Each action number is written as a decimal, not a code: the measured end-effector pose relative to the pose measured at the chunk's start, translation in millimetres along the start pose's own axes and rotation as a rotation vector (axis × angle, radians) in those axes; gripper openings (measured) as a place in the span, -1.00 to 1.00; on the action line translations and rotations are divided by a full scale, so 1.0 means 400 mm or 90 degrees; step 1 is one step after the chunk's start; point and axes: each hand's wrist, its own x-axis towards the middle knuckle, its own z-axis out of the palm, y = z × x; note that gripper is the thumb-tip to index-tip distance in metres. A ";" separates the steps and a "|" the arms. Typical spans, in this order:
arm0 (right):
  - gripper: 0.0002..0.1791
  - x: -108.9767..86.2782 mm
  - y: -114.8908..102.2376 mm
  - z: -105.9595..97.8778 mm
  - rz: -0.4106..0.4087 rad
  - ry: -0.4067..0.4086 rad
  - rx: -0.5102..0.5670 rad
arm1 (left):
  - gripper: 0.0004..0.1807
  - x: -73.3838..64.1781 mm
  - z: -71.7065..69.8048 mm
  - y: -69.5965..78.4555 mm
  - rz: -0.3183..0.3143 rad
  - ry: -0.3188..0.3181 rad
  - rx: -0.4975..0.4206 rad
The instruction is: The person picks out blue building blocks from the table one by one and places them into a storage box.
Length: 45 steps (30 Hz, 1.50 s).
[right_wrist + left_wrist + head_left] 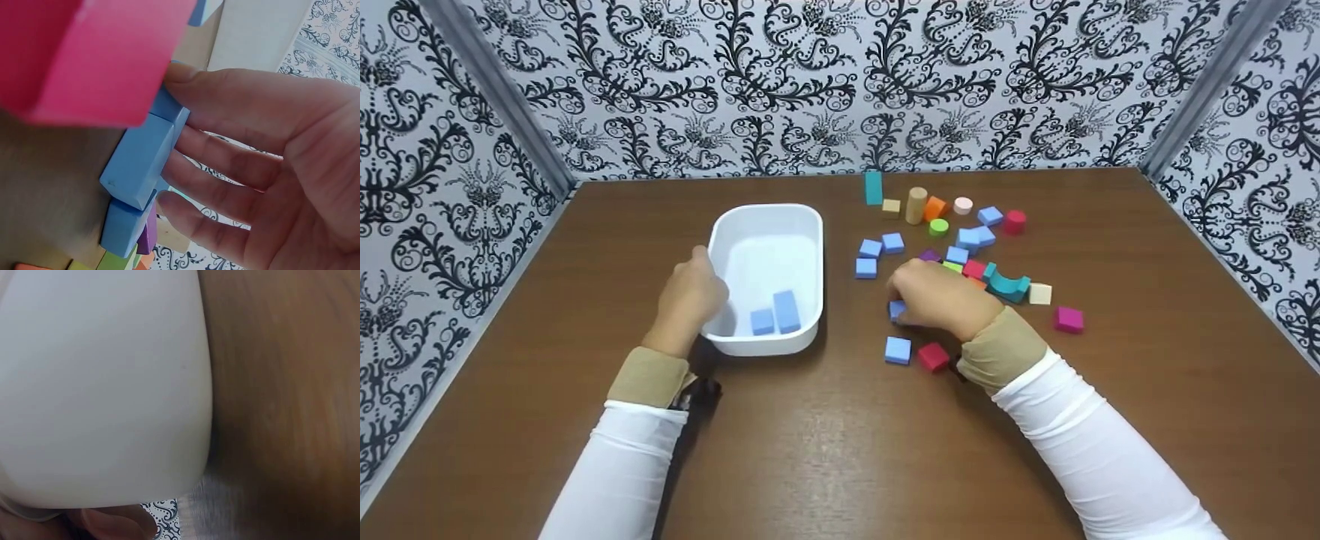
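My left hand (690,300) grips the left rim of a white plastic tub (769,345). Inside the tub's near end lie a small blue block (762,322) and a longer blue block (787,311). In the left wrist view the tub's smooth outer wall (107,394) fills much of the picture. My right hand (945,296) pinches a blue block (896,310) at the left of the scattered blocks, its fingers bent down over it. The right wrist view has the thumb on that blue block (166,107), with more blue blocks (138,163) beside the fingers.
In front of my right hand lie a blue block (898,350) and a red block (934,357). Beyond it are several blue blocks, a teal arch (1006,286), a wooden cylinder (916,205) and a teal block (873,187). Patterned walls (840,90) border the brown table (825,450).
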 end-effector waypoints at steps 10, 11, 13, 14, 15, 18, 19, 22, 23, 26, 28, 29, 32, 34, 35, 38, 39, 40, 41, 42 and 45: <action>-0.85 0.002 -0.001 0.002 -0.027 0.025 -0.020 | -0.34 0.000 -0.001 0.000 0.000 -0.008 -0.004; -0.85 0.002 -0.002 0.002 -0.029 0.028 -0.025 | -0.35 0.001 -0.001 0.000 0.000 -0.008 -0.004; -0.84 0.001 -0.005 0.000 -0.028 0.036 -0.029 | -0.34 0.001 -0.001 0.001 0.000 -0.007 -0.003; -0.83 0.001 -0.007 -0.001 -0.026 0.039 -0.030 | -0.34 0.001 -0.001 0.001 -0.001 -0.007 -0.003; -0.82 0.001 -0.009 -0.003 -0.023 0.041 -0.030 | -0.33 0.000 -0.001 0.001 -0.002 -0.007 -0.002; -0.77 0.000 -0.014 -0.008 -0.006 0.045 -0.020 | -0.32 -0.002 -0.001 0.003 -0.004 -0.006 -0.003; -0.76 0.000 -0.015 -0.011 -0.003 0.046 -0.019 | -0.33 -0.002 -0.001 0.003 -0.004 -0.005 -0.003; -0.72 0.001 -0.020 -0.018 0.002 0.047 -0.012 | -0.32 -0.003 -0.002 0.002 -0.003 -0.006 -0.005; -0.72 0.002 -0.022 -0.020 0.002 0.047 -0.012 | -0.33 -0.003 -0.002 0.002 -0.003 -0.006 -0.006; -0.71 0.003 -0.029 -0.028 -0.003 0.050 -0.015 | -0.33 -0.003 -0.003 0.002 -0.002 -0.006 -0.006; -0.72 0.004 -0.035 -0.034 -0.014 0.062 -0.018 | -0.33 -0.003 -0.003 0.003 -0.002 -0.005 -0.004; -0.73 0.005 -0.039 -0.037 -0.024 0.073 -0.024 | -0.33 -0.003 -0.002 0.004 -0.002 -0.006 -0.005; -0.74 0.012 -0.056 -0.046 -0.062 0.107 -0.035 | -0.33 -0.003 -0.002 0.002 -0.002 -0.007 -0.007; -0.74 0.019 -0.072 -0.051 -0.086 0.130 -0.039 | -0.32 -0.004 -0.002 0.001 -0.003 -0.006 -0.008; -0.75 0.023 -0.081 -0.054 -0.096 0.140 -0.038 | -0.32 -0.004 -0.002 0.000 -0.004 -0.006 -0.010; -0.74 0.036 -0.114 -0.061 -0.113 0.167 -0.024 | -0.32 -0.005 -0.003 0.001 -0.006 -0.004 -0.010; -0.74 0.040 -0.125 -0.063 -0.117 0.175 -0.016 | -0.32 -0.004 -0.003 0.001 -0.007 -0.004 -0.009; -0.73 0.044 -0.137 -0.065 -0.122 0.183 -0.011 | -0.31 -0.004 -0.003 0.002 -0.009 -0.005 -0.009; -0.73 0.047 -0.148 -0.066 -0.129 0.192 -0.007 | -0.31 -0.004 -0.002 0.003 -0.009 -0.006 -0.007; -0.72 0.051 -0.159 -0.067 -0.136 0.201 -0.003 | -0.32 -0.003 -0.003 0.004 -0.009 -0.007 -0.005; -0.70 0.061 -0.191 -0.068 -0.156 0.228 0.007 | -0.31 0.000 -0.003 0.006 -0.012 -0.012 -0.003</action>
